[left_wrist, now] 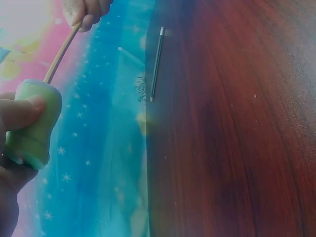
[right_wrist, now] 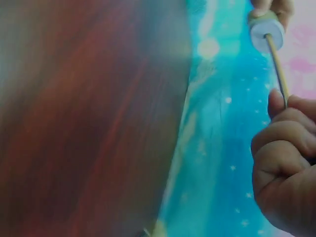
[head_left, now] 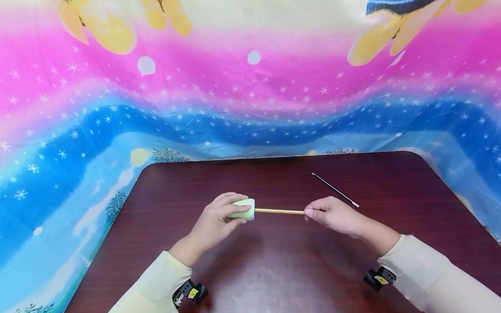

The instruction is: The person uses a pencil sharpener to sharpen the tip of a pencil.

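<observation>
My left hand [head_left: 213, 222] grips a small light-green pencil sharpener [head_left: 248, 215], its fingers and thumb wrapped about the waisted body. A yellow-gold pencil [head_left: 279, 211] runs from the sharpener's pale end face toward the right. At the pencil's other end, my right hand [head_left: 333, 216] pinches it between thumb and index finger, the remaining fingers curled in. The right wrist view shows the pencil [right_wrist: 277, 64] entering a hole in the white round face [right_wrist: 259, 37]. Its inserted tip is hidden inside. Both hands are held above the table.
A second pencil [head_left: 336, 190], dark with a whitish end, lies slantwise on the dark red wooden table [head_left: 185, 182], beyond my right hand. A patterned cloth [head_left: 240, 106] in pink and blue hangs behind the table and along its sides.
</observation>
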`<state>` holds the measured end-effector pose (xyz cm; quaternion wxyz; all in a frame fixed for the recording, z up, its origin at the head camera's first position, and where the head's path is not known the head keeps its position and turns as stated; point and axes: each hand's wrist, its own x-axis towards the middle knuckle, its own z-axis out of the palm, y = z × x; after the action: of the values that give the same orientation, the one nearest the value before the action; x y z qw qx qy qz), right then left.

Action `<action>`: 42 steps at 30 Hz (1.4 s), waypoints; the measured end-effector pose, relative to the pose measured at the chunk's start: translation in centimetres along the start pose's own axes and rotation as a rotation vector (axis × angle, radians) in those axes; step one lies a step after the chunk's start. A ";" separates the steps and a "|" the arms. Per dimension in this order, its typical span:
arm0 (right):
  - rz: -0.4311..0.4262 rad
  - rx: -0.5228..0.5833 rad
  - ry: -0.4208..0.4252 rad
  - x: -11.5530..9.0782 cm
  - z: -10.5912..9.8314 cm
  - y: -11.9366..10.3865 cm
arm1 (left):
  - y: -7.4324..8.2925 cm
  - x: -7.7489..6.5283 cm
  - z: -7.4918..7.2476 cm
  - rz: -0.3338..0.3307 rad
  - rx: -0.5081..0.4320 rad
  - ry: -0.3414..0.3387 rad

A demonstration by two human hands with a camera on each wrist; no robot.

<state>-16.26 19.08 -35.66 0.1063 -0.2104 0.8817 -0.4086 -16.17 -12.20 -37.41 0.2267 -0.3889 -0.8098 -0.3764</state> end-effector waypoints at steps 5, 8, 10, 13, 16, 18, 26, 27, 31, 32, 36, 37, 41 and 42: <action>-0.150 -0.229 0.125 0.0 0.2 0.7 | 0.0 0.0 0.0 -0.154 -0.074 -0.009; -0.393 -0.491 0.322 0.0 0.6 1.4 | 0.1 0.0 -0.2 -0.292 -0.156 -0.029; -0.582 -0.648 0.461 0.2 0.8 1.9 | 0.1 0.0 -0.4 -0.373 -0.222 -0.047; -0.852 -0.782 0.618 0.7 1.0 2.3 | 0.0 0.1 -0.7 -0.462 -0.308 -0.089; -1.023 -0.829 0.693 1.1 1.3 2.4 | -0.1 0.1 -0.8 -0.507 -0.353 -0.142; -1.077 -0.832 0.717 1.2 1.5 2.3 | -0.2 0.0 -0.8 -0.520 -0.365 -0.162; -0.831 -0.686 0.562 0.2 2.1 2.0 | -0.2 0.0 -0.4 -0.438 -0.316 -0.131; -0.761 -0.644 0.509 0.0 2.1 1.9 | -0.1 -0.1 -0.4 -0.418 -0.295 -0.123; -0.411 -0.312 0.226 -0.3 1.6 1.3 | 0.1 -0.1 -0.1 -0.305 -0.188 -0.088; -0.306 -0.204 0.155 -0.3 1.4 1.1 | 0.1 -0.2 0.0 -0.272 -0.157 -0.083; -0.047 -0.008 0.031 0.0 0.8 0.7 | 0.1 -0.2 0.3 -0.225 -0.107 -0.066; -0.043 -0.017 0.041 0.1 0.9 0.6 | 0.1 -0.3 0.3 -0.232 -0.110 -0.062; -0.239 -0.321 0.212 0.1 1.3 1.1 | 0.1 -0.2 0.3 -0.303 -0.152 -0.044; -0.321 -0.418 0.275 0.1 1.3 1.3 | 0.1 -0.2 0.3 -0.327 -0.169 -0.044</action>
<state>-16.26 18.90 -37.56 -0.1259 -0.3071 0.9083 -0.2546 -15.94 -12.01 -37.69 0.1111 -0.2779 -0.8323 -0.4665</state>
